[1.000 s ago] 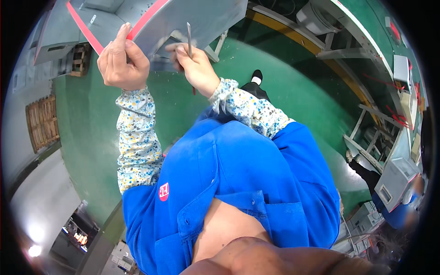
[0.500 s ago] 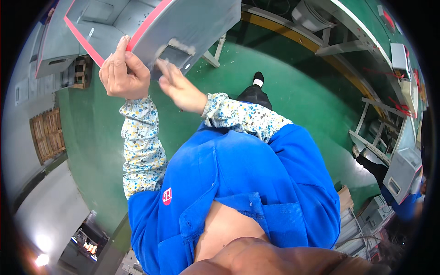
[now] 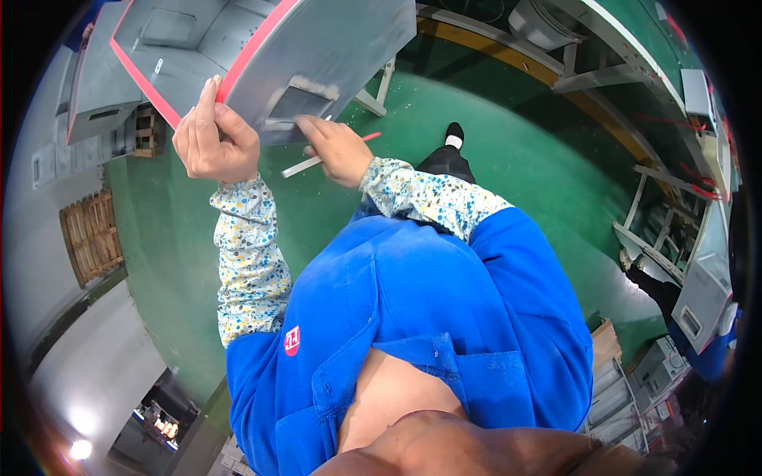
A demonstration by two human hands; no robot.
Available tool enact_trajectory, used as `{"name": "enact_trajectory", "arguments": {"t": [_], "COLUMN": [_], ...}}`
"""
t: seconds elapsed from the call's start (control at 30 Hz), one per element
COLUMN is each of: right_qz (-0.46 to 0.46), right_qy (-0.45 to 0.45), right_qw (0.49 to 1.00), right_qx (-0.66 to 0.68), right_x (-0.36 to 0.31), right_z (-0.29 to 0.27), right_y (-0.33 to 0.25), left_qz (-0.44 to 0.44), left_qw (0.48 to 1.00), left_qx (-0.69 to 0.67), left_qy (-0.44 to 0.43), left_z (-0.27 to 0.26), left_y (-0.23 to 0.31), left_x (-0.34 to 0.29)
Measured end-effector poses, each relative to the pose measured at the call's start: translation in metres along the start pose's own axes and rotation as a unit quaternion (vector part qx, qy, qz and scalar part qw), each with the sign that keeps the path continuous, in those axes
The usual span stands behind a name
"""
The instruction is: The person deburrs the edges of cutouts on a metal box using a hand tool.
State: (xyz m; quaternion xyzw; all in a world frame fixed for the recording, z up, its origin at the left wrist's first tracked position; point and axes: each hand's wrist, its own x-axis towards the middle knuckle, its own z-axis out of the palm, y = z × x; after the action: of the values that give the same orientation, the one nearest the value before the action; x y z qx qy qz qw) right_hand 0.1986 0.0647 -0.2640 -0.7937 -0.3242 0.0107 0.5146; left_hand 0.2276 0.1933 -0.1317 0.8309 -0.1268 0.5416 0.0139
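A grey metal box with red edging stands at the top of the view, its open side toward the upper left. My left hand is closed on the red-edged rim at the near corner, thumb and fingers pinching it. A rectangular cut-out with whitish, rough patches round it is in the box's side wall. Just below that opening is my right hand, closed round a thin pale stick with a red end. Its fingertips are at the wall's lower edge; whether they touch is unclear.
Similar grey boxes stand at far left, above wooden pallets. A long bench with a white bucket beneath runs along the right. Another person's leg and a grey box are at far right.
My right hand, blurred over the cut-out before, has moved down and right. The thin stick now shows in it. My left hand keeps its hold on the rim.
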Motion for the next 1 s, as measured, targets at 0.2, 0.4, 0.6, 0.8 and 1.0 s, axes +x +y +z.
{"name": "enact_trajectory", "arguments": {"t": [0.2, 0.4, 0.6, 0.8, 1.0], "right_qz": [-0.002, -0.066, -0.077, -0.042, 0.074], "right_qy": [0.005, 0.061, 0.061, 0.007, -0.028], "right_qw": [0.997, 0.991, 0.991, 0.999, 0.986], "right_qx": [0.074, 0.101, 0.086, 0.003, 0.145], "right_x": [-0.014, 0.009, 0.014, -0.011, 0.014], "right_z": [0.012, -0.006, 0.004, 0.019, 0.01], "right_y": [0.005, -0.031, -0.021, 0.029, 0.021], "left_qz": [-0.004, -0.013, -0.013, -0.015, -0.031], "left_qw": [1.0, 1.0, 1.0, 1.0, 0.999], "left_qx": [0.009, 0.01, 0.012, 0.001, 0.003], "left_qy": [0.001, -0.002, 0.001, 0.008, 0.009], "left_z": [-0.001, 0.001, -0.001, 0.001, 0.0], "left_y": [-0.001, -0.003, -0.006, -0.006, -0.009], "left_x": [0.001, -0.001, -0.001, -0.002, -0.004]}}
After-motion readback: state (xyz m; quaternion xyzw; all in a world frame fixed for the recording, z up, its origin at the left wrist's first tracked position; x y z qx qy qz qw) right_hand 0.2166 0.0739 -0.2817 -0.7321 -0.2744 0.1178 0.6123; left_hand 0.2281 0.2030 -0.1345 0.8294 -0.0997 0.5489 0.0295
